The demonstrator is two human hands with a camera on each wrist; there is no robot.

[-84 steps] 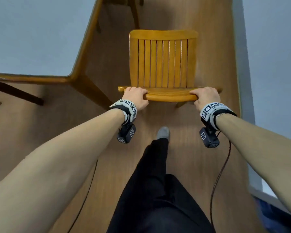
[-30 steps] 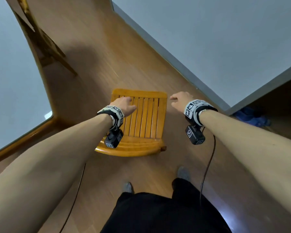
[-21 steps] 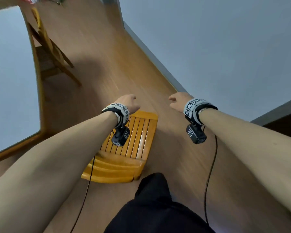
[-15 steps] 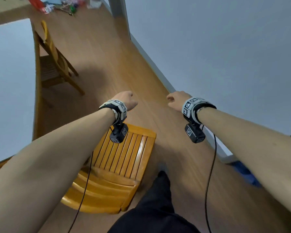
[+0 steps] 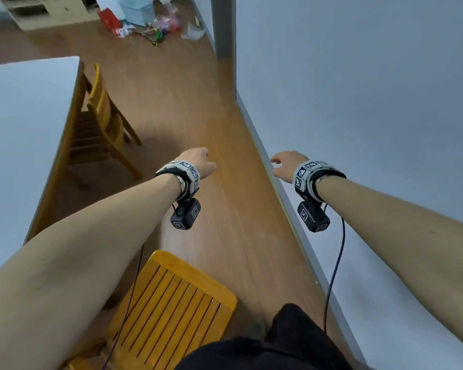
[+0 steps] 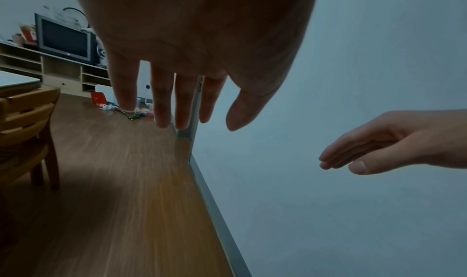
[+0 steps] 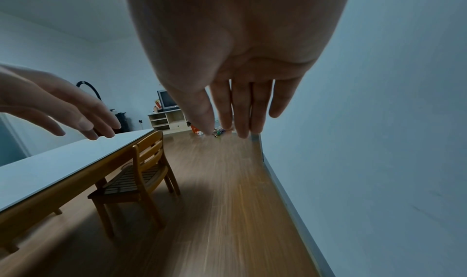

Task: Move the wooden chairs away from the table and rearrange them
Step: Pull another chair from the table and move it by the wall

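A slatted wooden chair (image 5: 171, 308) stands on the floor just below my left forearm, away from the table. A second wooden chair (image 5: 102, 121) is tucked under the white-topped table (image 5: 22, 134) at the left; it also shows as the chair (image 7: 141, 173) in the right wrist view. My left hand (image 5: 201, 162) hangs in the air over the floor, fingers straight and empty. My right hand (image 5: 284, 164) floats near the wall, fingers relaxed, holding nothing. Both hands are well apart from either chair.
A grey wall with a skirting board (image 5: 286, 198) runs along the right. Wooden floor (image 5: 187, 108) stretches ahead between table and wall. Scattered small items (image 5: 150, 30) and a low shelf unit (image 7: 169, 121) with a TV lie at the far end.
Both hands have let go of the chair's backrest and lifted off it. My view has turned and moved forward, so the placed chair slid to the bottom and the second chair came into view.
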